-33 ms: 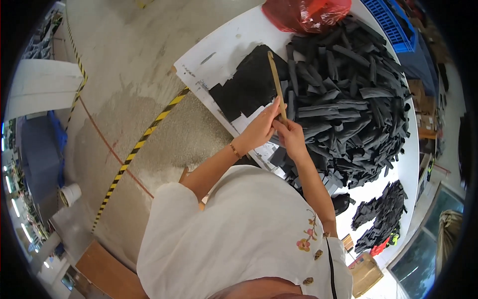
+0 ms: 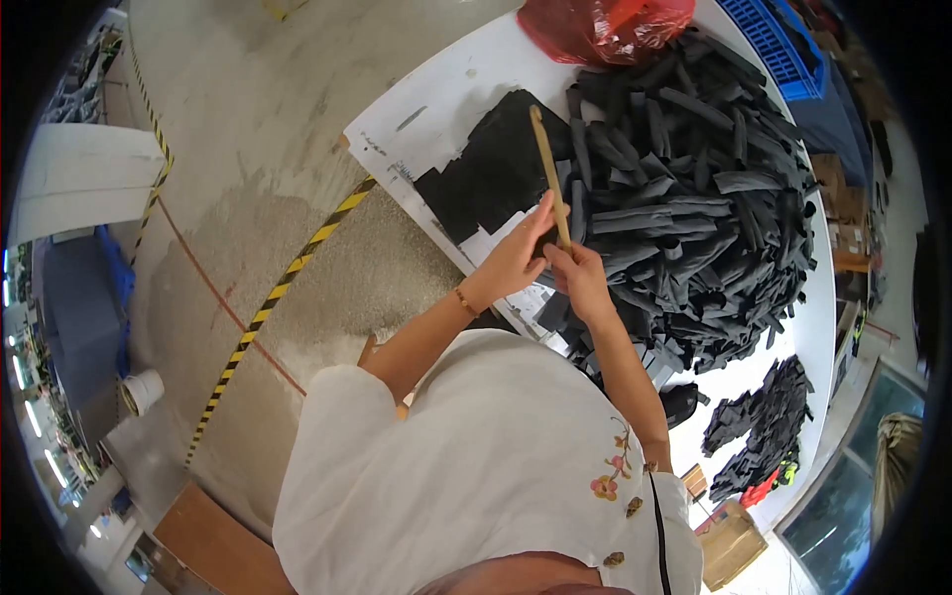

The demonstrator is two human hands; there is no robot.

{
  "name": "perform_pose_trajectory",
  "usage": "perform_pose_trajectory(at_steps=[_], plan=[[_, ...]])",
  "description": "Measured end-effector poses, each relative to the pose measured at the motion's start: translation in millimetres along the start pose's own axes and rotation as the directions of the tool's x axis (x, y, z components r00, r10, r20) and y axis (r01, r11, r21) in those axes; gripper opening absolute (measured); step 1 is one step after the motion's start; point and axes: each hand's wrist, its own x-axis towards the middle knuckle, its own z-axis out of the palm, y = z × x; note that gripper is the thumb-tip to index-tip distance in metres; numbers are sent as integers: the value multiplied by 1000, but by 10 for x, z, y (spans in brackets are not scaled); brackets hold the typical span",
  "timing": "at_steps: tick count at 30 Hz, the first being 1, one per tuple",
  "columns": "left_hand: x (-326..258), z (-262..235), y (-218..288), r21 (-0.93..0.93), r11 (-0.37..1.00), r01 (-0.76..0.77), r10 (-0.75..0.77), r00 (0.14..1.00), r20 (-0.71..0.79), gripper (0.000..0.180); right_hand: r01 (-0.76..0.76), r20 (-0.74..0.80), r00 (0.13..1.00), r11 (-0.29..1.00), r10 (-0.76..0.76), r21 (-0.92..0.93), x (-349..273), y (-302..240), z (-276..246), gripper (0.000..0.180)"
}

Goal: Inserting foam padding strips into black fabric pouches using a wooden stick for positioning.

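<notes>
A slim, pale wooden stick (image 2: 544, 151) with a notch near its far tip slants up over the white table. My right hand (image 2: 583, 285) is closed, pinching the stick's near end between thumb and fingers. From the left, my left hand (image 2: 509, 264) meets the stick just above that, fingers pressed together against it; its fingertips are partly hidden. Under the stick's far half lies a layer of flat black fabric pieces (image 2: 486, 174). Close to the right of both hands rises a large heap of dark grey fabric strips or tubes (image 2: 684, 213).
The white table (image 2: 421, 114) has a red plastic bag (image 2: 605, 32) at its far end and a smaller dark fabric pile (image 2: 759, 426) at right. A blue crate (image 2: 778, 45) stands beyond. Yellow-black tape (image 2: 288, 278) crosses the floor at left.
The view has shifted very slightly. Both hands and the stick stay in nearly the same place and hold.
</notes>
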Motion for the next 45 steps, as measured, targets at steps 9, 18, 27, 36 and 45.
perform_pose_trajectory(at_steps=[9, 18, 27, 36, 45], plan=[[-251, -86, -529, -809, -22, 588, -549, 669, 501, 45, 207, -45, 974, 957, -220, -203, -137, -65, -181, 17], [586, -290, -429, -975, 173, 137, -707, 707, -26, 19, 289, -76, 939, 891, -334, -351, -475, 29, -290, 21], [716, -417, -429, -982, 183, 55, -763, 638, -106, 22, 225, -10, 965, 852, -260, -474, -762, 235, -394, 23], [382, 230, -248, -875, 382, 299, -662, 749, -33, 20, 247, -133, 914, 785, -384, -569, -310, 148, -190, 16], [520, 70, -10, -951, 235, 200, -523, 851, 50, 27, 320, -95, 892, 765, -443, -559, -158, 206, -5, 14]])
